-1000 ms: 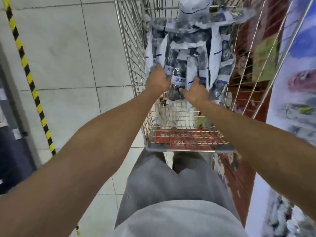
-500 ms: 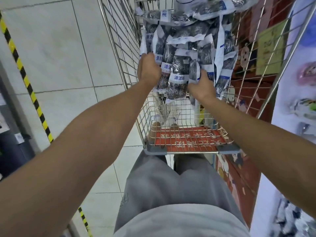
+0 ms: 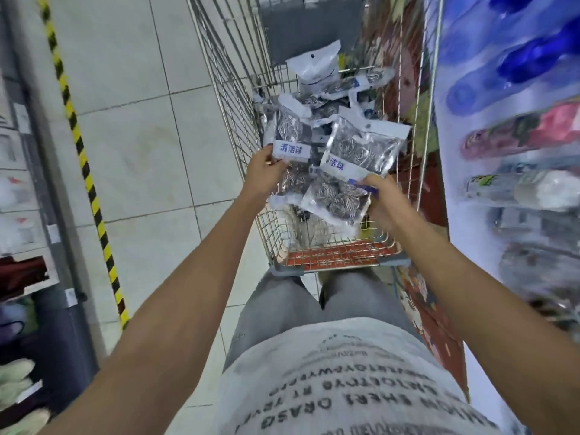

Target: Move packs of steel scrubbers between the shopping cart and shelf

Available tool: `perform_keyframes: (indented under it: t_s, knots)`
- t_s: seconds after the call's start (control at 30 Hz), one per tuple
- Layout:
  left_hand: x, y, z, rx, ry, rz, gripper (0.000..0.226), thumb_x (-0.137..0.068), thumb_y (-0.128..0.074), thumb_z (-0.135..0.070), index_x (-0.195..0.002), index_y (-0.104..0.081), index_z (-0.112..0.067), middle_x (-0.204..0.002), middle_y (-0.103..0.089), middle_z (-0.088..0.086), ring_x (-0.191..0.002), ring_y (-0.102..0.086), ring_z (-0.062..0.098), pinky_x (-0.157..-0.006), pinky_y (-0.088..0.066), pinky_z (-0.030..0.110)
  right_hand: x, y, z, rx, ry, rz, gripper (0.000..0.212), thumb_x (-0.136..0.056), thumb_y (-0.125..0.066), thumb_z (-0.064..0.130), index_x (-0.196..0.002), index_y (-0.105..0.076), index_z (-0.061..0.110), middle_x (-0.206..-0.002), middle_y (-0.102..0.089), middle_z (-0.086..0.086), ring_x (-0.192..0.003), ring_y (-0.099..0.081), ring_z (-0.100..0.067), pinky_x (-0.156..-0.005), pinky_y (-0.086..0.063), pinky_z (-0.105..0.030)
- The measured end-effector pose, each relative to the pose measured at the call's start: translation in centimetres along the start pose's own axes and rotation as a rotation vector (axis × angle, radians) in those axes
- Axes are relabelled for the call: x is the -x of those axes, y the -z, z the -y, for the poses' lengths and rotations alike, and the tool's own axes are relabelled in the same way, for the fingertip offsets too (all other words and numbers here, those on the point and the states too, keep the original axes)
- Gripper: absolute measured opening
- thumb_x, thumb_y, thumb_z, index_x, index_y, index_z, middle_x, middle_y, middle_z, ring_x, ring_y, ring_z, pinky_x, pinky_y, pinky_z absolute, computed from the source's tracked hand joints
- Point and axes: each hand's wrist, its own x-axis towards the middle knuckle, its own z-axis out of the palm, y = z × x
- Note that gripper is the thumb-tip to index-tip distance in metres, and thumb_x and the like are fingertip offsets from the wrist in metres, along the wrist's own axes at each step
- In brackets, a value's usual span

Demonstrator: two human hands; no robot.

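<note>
A wire shopping cart (image 3: 232,98) stands in front of me, holding clear packs of steel scrubbers with white and blue labels. My left hand (image 3: 262,171) grips a bundle of scrubber packs (image 3: 290,142) by its lower edge, above the cart's near end. My right hand (image 3: 381,199) holds another bundle of packs (image 3: 361,152), raised over the cart. More loose packs (image 3: 326,80) lie deeper in the cart. The shelf (image 3: 514,152) stands at the right, blurred.
Rolled goods and blue items fill the shelf on the right. A yellow and black striped line (image 3: 81,158) runs along the tiled floor at the left, beside another rack (image 3: 22,215). The cart's red child-seat flap (image 3: 332,257) is near my legs.
Both hands have lifted bundles of packs up and back toward me, out of the pile in the cart. The view has tilted, showing more of the shelf at the right.
</note>
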Motion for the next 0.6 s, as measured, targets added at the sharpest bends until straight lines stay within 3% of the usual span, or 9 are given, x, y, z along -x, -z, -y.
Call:
perform_keyframes:
  t_s: [0.13, 0.3, 0.37, 0.43, 0.5, 0.6]
  knots:
    - [5.4, 0.7, -1.7, 0.249, 0.033, 0.113, 0.038, -0.104, -0.054, -0.004, -0.14, -0.058, -0.016, -0.124, -0.073, 0.005, -0.109, -0.07, 0.02, -0.094, -0.059, 0.05, 5.8, 1.9, 1.0, -0.088, 0.001, 0.098, 0.047, -0.072, -0.069, 0.025, -0.116, -0.068, 0.007, -0.095, -0.064, -0.006, -0.083, -0.056, -0.022, -0.088, -0.049, -0.045]
    - [10.7, 0.0, -1.2, 0.333, 0.039, 0.191, 0.056, -0.1, -0.059, -0.015, -0.154, -0.046, -0.021, -0.142, -0.065, 0.008, -0.135, -0.056, 0.033, -0.11, -0.045, 0.062, 11.2, 2.9, 0.1, -0.088, 0.095, 0.182, 0.073, -0.074, -0.086, 0.036, -0.134, -0.065, 0.001, -0.104, -0.069, -0.012, -0.085, -0.065, -0.025, -0.082, -0.053, -0.037]
    - [12.4, -0.5, -1.0, 0.282, -0.003, 0.212, 0.067, -0.093, -0.066, -0.033, -0.155, -0.044, -0.022, -0.153, -0.055, 0.009, -0.143, -0.047, 0.032, -0.116, -0.037, 0.065, 13.2, 3.2, -0.8, -0.06, 0.138, 0.073, 0.083, -0.064, -0.092, 0.041, -0.133, -0.066, 0.003, -0.114, -0.07, -0.014, -0.099, -0.067, -0.03, -0.089, -0.056, -0.04]
    - [14.0, -1.1, -1.1, 0.212, -0.023, 0.255, 0.089, -0.08, -0.077, -0.054, -0.156, -0.041, -0.025, -0.159, -0.047, 0.008, -0.146, -0.044, 0.031, -0.119, -0.03, 0.067, 15.2, 3.8, -2.4, -0.043, 0.204, -0.086, 0.083, -0.061, -0.094, 0.043, -0.131, -0.066, 0.008, -0.125, -0.069, -0.017, -0.114, -0.062, -0.031, -0.104, -0.049, -0.044]
    - [15.3, -1.8, -0.8, 0.156, -0.049, 0.311, 0.103, -0.062, -0.089, -0.063, -0.151, -0.045, -0.031, -0.151, -0.055, 0.003, -0.14, -0.05, 0.03, -0.118, -0.032, 0.066, 17.3, 4.4, -4.4, -0.097, 0.26, -0.176, 0.078, -0.064, -0.095, 0.039, -0.129, -0.066, 0.007, -0.124, -0.071, -0.019, -0.114, -0.062, -0.033, -0.107, -0.047, -0.047]
    - [16.6, -3.0, 0.3, 0.048, -0.119, 0.452, 0.081, -0.06, -0.097, -0.05, -0.131, -0.057, -0.048, -0.136, -0.066, -0.006, -0.133, -0.056, 0.025, -0.115, -0.038, 0.062, 20.8, 5.6, -7.7, -0.214, 0.286, -0.239, 0.061, -0.068, -0.091, 0.032, -0.119, -0.072, 0.006, -0.11, -0.075, -0.02, -0.099, -0.066, -0.033, -0.092, -0.058, -0.048]
